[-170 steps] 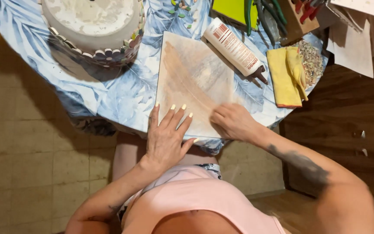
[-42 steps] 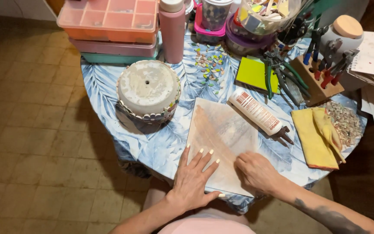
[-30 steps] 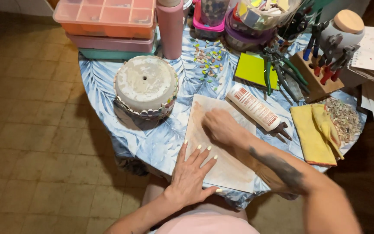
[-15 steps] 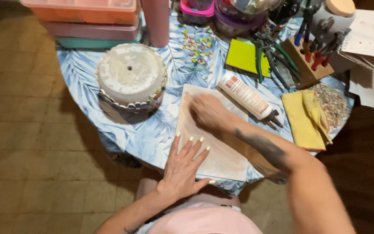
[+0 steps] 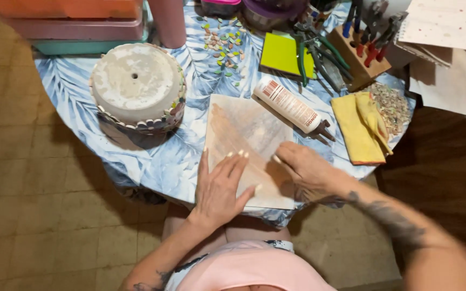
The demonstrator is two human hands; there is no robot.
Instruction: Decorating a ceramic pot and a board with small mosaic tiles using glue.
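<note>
The right hand (image 5: 306,173) has drawn back from the far part of the sheet to its near right edge; it now lies palm down, fingers loosely curled, gripping nothing. The left hand (image 5: 219,186) is spread flat, fingers straight, pressing the near left part of the pale translucent sheet (image 5: 246,132), which lies flat at the near edge of the round table (image 5: 190,156) with its blue leaf-print cloth. A white glue tube (image 5: 289,105) lies just beyond the sheet's far right corner; an upturned flowerpot (image 5: 136,86) ringed with mosaic pieces stands to the left; a yellow cloth (image 5: 360,129) lies to the right.
</note>
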